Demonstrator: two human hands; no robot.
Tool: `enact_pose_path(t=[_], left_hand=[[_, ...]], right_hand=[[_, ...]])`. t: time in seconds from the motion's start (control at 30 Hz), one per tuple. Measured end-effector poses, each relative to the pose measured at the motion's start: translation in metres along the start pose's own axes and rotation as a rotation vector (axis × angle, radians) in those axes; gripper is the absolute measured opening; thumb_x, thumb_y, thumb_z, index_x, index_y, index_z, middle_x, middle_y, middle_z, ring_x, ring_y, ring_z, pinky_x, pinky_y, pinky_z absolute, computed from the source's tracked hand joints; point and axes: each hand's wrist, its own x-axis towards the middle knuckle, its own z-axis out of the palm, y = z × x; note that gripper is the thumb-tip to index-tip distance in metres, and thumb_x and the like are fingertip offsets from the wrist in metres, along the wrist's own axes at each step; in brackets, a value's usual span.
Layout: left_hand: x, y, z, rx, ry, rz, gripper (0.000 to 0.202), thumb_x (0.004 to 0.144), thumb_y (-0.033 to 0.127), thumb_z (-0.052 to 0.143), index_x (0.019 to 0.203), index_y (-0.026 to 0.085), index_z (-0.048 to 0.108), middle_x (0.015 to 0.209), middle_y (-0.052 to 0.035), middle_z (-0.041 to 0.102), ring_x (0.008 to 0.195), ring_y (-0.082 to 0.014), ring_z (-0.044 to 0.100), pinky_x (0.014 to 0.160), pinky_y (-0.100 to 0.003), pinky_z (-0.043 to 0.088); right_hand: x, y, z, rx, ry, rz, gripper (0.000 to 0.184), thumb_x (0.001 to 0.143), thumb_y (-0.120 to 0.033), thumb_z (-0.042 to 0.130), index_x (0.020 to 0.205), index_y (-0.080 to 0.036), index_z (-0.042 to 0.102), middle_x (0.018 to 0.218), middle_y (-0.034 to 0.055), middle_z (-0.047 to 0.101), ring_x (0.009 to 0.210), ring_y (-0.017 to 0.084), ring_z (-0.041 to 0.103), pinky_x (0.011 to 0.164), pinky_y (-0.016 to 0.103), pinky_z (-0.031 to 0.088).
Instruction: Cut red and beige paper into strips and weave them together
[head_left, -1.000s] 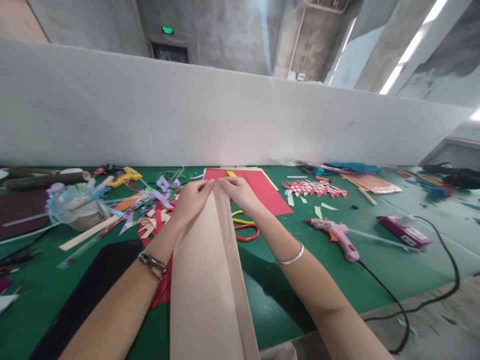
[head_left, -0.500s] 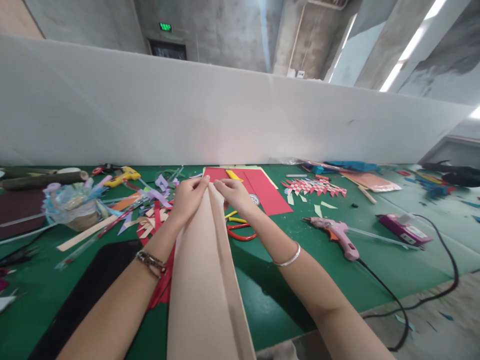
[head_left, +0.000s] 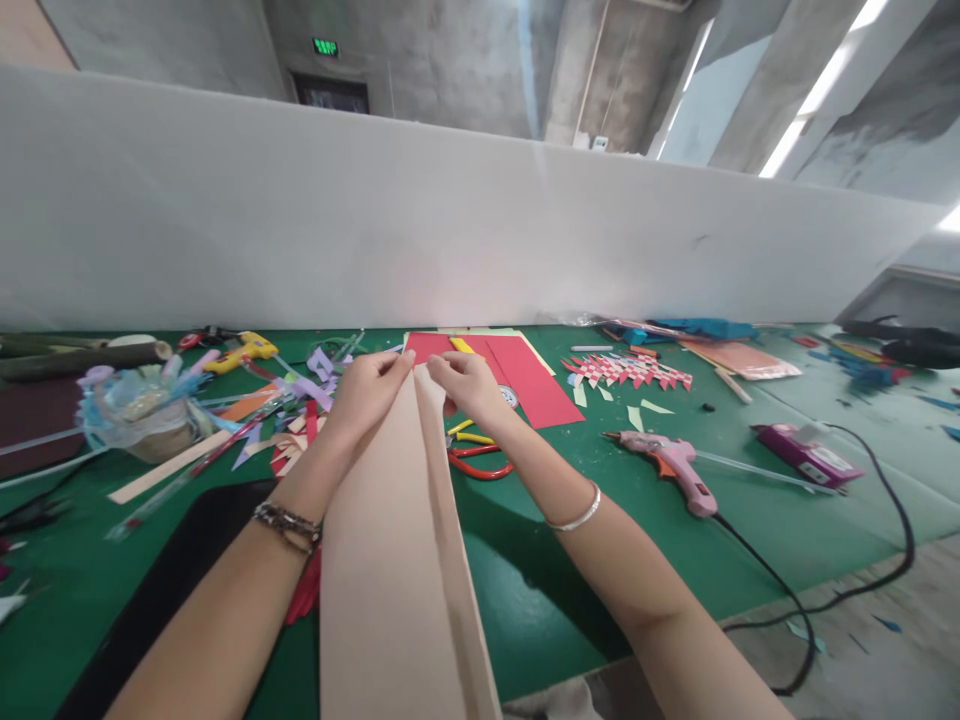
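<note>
A long beige sheet of paper or thin card [head_left: 390,560] stretches from the lower edge of the view up to both hands, with a folded strip along its right side. At its far left corner, my left hand [head_left: 369,392] is closed on the sheet, thumb and fingers pinched. My right hand [head_left: 469,388] pinches the far end beside it, at the folded strip. Beyond the hands lies red paper [head_left: 544,390] with a yellow-handled tool [head_left: 461,345] on it. Red-handled scissors [head_left: 481,470] rest just below my right hand.
A pink glue gun [head_left: 675,465] and a purple box [head_left: 810,458] with a black cord lie to the right. Red-and-white woven paper [head_left: 630,370] sits behind them. Paper scraps, a yellow glue gun [head_left: 244,352] and a blue-wrapped pot [head_left: 154,415] crowd the left. A white panel [head_left: 465,230] stands behind.
My left hand and the sheet have shifted slightly left, and the gap at the folded strip's far end looks wider. My right hand stays nearly in place, still pinching.
</note>
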Motion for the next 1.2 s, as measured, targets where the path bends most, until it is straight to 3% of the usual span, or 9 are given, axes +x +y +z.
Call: enact_pose_path(t=[0.2,0.4,0.6,0.73,0.9,1.2], left_hand=[[0.003,-0.004,-0.013,0.021,-0.047,0.021,0.035,0.076,0.047,0.045,0.060,0.017,0.051,0.058,0.0028,0.044,0.058,-0.0121,0.040,0.052,-0.021,0.029],[0.003,-0.002,-0.021,0.077,0.032,0.014,0.038,0.077,0.047,0.044,0.052,0.019,0.038,0.053,0.0039,0.032,0.052,-0.0106,0.033,0.048,-0.022,0.025],[-0.001,0.003,-0.018,0.186,0.088,0.058,0.039,0.078,0.046,0.043,0.052,0.019,0.037,0.051,0.0040,0.029,0.050,-0.0107,0.032,0.047,-0.024,0.022],[-0.005,0.009,-0.016,0.245,0.124,0.090,0.040,0.079,0.045,0.043,0.051,0.019,0.033,0.050,0.0044,0.026,0.048,-0.0102,0.029,0.047,-0.025,0.020],[-0.004,0.011,-0.023,0.212,0.072,0.058,0.038,0.078,0.045,0.042,0.051,0.019,0.033,0.051,0.0043,0.027,0.050,-0.0102,0.030,0.047,-0.024,0.021],[0.001,0.004,-0.032,0.152,0.060,-0.023,0.035,0.075,0.046,0.045,0.052,0.019,0.041,0.052,0.0038,0.033,0.052,-0.0113,0.034,0.049,-0.023,0.024]], right_hand=[[0.004,0.001,-0.009,-0.029,0.002,-0.035,0.029,0.080,-0.034,0.044,0.056,-0.018,0.035,0.043,-0.0076,0.036,0.034,0.005,0.043,0.035,0.015,0.032],[0.006,0.002,-0.013,-0.021,-0.031,0.013,0.028,0.081,-0.037,0.044,0.061,-0.018,0.041,0.046,-0.0056,0.046,0.033,0.005,0.042,0.036,0.016,0.032],[-0.001,-0.013,-0.014,-0.047,-0.080,0.037,0.039,0.077,-0.056,0.045,0.071,-0.017,0.047,0.064,-0.0014,0.052,0.048,0.007,0.050,0.047,0.019,0.040],[-0.007,-0.021,-0.014,-0.168,-0.176,0.062,0.038,0.077,-0.051,0.045,0.061,-0.017,0.043,0.058,-0.0024,0.045,0.051,0.008,0.047,0.048,0.020,0.037],[-0.002,-0.016,-0.020,-0.259,-0.103,0.046,0.031,0.078,-0.035,0.042,0.055,-0.018,0.031,0.047,-0.0058,0.030,0.043,0.006,0.035,0.042,0.019,0.026],[0.001,-0.012,-0.027,-0.184,-0.103,0.069,0.035,0.079,-0.041,0.043,0.054,-0.019,0.033,0.045,-0.0065,0.027,0.039,0.006,0.031,0.040,0.020,0.023]])
